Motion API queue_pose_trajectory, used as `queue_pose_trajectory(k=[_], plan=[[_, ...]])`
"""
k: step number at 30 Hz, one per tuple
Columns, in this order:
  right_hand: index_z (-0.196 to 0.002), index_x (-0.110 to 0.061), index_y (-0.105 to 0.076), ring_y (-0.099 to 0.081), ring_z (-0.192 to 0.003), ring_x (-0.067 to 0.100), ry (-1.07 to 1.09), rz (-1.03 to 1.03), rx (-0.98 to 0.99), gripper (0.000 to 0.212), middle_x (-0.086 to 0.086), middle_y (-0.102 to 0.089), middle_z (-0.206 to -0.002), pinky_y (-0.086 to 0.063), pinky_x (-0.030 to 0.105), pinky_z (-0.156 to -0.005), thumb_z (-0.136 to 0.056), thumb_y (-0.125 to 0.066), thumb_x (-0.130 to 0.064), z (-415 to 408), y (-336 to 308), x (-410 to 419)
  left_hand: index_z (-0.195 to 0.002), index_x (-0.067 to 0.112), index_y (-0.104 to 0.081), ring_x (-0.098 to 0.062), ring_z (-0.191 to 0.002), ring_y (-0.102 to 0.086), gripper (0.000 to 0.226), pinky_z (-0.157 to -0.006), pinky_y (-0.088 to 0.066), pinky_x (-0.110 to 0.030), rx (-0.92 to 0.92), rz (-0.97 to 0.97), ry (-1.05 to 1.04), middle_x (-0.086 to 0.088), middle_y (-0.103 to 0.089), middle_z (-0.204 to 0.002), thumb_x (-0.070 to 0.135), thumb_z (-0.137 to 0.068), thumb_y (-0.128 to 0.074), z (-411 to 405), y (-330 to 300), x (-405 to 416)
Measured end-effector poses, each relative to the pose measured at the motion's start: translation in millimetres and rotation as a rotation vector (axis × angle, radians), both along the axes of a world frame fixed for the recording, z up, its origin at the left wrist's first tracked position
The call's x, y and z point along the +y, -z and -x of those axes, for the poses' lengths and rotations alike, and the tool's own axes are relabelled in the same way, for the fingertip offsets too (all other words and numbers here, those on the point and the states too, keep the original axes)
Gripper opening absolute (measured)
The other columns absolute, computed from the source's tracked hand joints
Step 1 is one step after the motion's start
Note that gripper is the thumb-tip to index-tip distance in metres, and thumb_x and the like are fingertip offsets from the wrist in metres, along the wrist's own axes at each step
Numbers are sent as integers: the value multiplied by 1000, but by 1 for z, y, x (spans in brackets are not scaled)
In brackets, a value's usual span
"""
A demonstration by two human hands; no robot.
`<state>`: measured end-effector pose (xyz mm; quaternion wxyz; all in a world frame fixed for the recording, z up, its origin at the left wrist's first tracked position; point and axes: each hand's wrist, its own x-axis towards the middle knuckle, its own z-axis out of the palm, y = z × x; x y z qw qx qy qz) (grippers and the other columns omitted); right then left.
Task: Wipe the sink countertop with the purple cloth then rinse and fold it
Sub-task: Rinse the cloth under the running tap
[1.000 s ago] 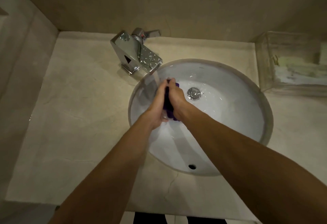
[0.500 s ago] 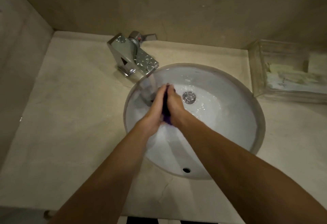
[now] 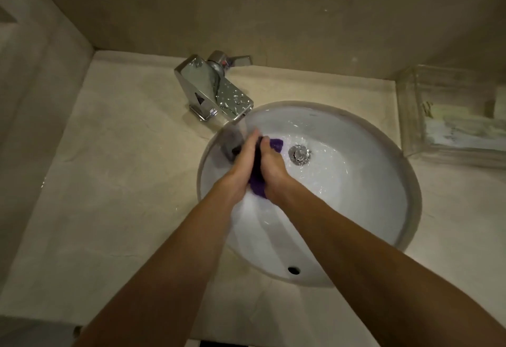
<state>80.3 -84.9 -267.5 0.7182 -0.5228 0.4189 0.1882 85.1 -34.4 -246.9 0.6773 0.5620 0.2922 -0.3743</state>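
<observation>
The purple cloth (image 3: 258, 182) is bunched between both hands over the left part of the white round sink (image 3: 356, 209). My left hand (image 3: 242, 167) presses it from the left and my right hand (image 3: 271, 168) grips it from the right; purple ends stick out near the fingertips and below the palms. Water runs from the chrome faucet (image 3: 216, 94) down beside my left hand. Most of the cloth is hidden between the palms.
The beige stone countertop (image 3: 115, 182) surrounds the sink, with walls at the left and back. A clear glass tray (image 3: 451, 116) holding pale items stands at the right rear. The drain plug (image 3: 299, 154) lies just right of my hands; the overflow hole (image 3: 293, 270) is near the front.
Both hands stay clasped on the cloth under the running water. A purple end now shows past my right fingers. The view has shifted slightly.
</observation>
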Motion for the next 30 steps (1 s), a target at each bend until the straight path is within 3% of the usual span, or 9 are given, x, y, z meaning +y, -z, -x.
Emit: queue_pose_trajectory(k=[2,5,7,10,15,19,23,27,30], plan=[[-110,-13,-67,-71,-101,32,-13,2,6,50,12,-74,-108,-57,47,-94,-105,-39,-53,-9,3,-7,-115,26,-56,-27,-116,-61,40,-94,-47,-35,-23,-16,9,-7,-65,-118,58,-100,-39,5,-2,-3],[-101,-14,-65,-68,-97,26,-34,-41,22,43,9,-72,-105,-56,37,-89,-109,-36,-45,-5,6,-3,-102,22,-65,-24,-91,-63,44,-67,-48,-29,33,-48,-62,-7,-68,-93,59,-97,-43,-2,-8,0],[-98,-16,-66,-68,-95,24,3,-69,29,41,7,-73,-107,-56,37,-89,-108,-39,-46,-2,7,-3,-108,20,-68,-25,-100,-62,48,-78,-47,-29,19,-67,-52,-6,-70,-100,60,-96,-45,-4,-6,-2],[-124,-11,-63,-65,-96,26,11,-34,-3,46,16,-68,-129,-55,38,-83,-106,-41,-48,-13,6,-12,-129,22,-61,-23,-123,-56,51,-101,-42,-35,-32,-65,21,-5,-63,-132,59,-99,-41,3,-5,-8],[-114,-17,-62,-64,-112,31,-52,-61,5,41,14,-68,-122,-51,50,-100,-103,-46,-53,-5,8,-8,-100,21,-68,-21,-98,-63,51,-87,-49,-32,24,-87,-66,-6,-70,-111,68,-92,-48,-8,-6,-1],[-101,-16,-63,-67,-99,30,74,-101,34,39,6,-70,-95,-56,43,-86,-104,-45,-51,-15,7,-11,-112,24,-66,-21,-102,-61,49,-84,-48,-33,10,-67,33,-6,-68,-114,64,-97,-40,1,-12,-8],[-122,-13,-64,-63,-123,35,-4,-66,15,51,15,-68,-127,-51,49,-102,-100,-49,-56,0,9,1,-128,13,-62,-21,-113,-59,63,-97,-45,-32,50,-48,-46,-10,-66,-122,65,-97,-42,-3,-11,0],[-107,-14,-68,-70,-105,33,107,-116,27,48,14,-74,-110,-58,45,-90,-104,-42,-54,-14,10,-8,-123,23,-65,-23,-114,-62,56,-88,-47,-30,-9,-101,20,-6,-67,-126,66,-97,-40,7,-8,-6],[-117,-14,-65,-65,-118,35,11,-85,1,46,18,-66,-132,-52,49,-103,-104,-45,-53,-3,10,0,-123,17,-65,-23,-108,-64,65,-89,-46,-30,25,-87,-10,-11,-69,-120,70,-93,-43,-7,-4,2]])
